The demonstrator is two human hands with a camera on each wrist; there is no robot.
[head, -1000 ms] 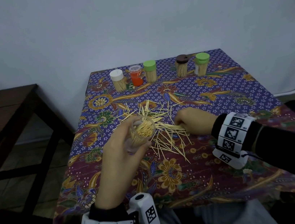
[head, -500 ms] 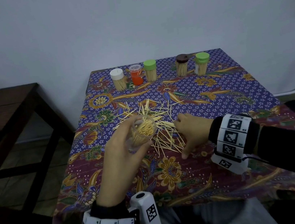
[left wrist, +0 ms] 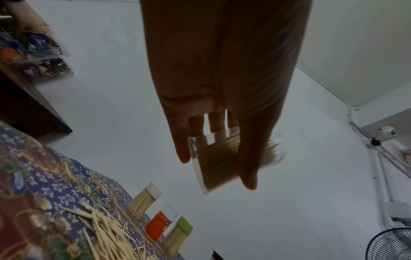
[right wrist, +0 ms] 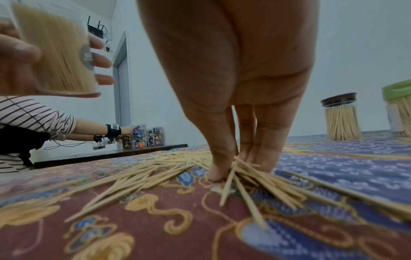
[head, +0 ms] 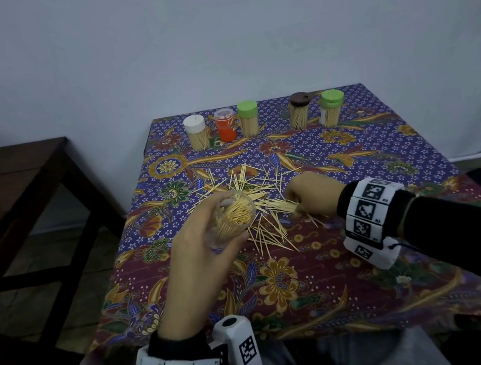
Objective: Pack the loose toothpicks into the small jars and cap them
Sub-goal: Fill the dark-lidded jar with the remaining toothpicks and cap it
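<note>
From the head view, an open jar (head: 233, 219) is gripped by the left hand (head: 203, 258), lifted off the tabletop (head: 324, 279) and tilted so that its mouth is turned toward the right hand (head: 312, 195), presumably so that a gathered bundle can be slid straight in. The jar is already well filled. The loose toothpicks (head: 255, 208) are fanned out on the patterned cloth between and beyond the two hands, and a bunch of them is being pinched together by the right hand, which lies low on the cloth. Five capped jars (head: 252, 118) are lined up along the far edge, well apart from the work, and nothing is seen standing between the hands. A dark wooden bench (head: 17, 189) is placed to the left of the tabletop. In the left wrist view, the clear jar (left wrist: 224, 158) is seen clasped between curled fingers (left wrist: 213, 121) and thumb, with the packed sticks showing through its wall; three of the capped jars are seen beyond the pile. In the right wrist view, the right fingers (right wrist: 264, 147) are closed on a sheaf of toothpicks (right wrist: 251, 174) against the cloth, several sticks splaying out crosswise, which may snag at the jar mouth. The held jar (right wrist: 55, 51) is blurred at upper left, and another person's arm (right wrist: 51, 128) is seen reaching at a far bench.
</note>
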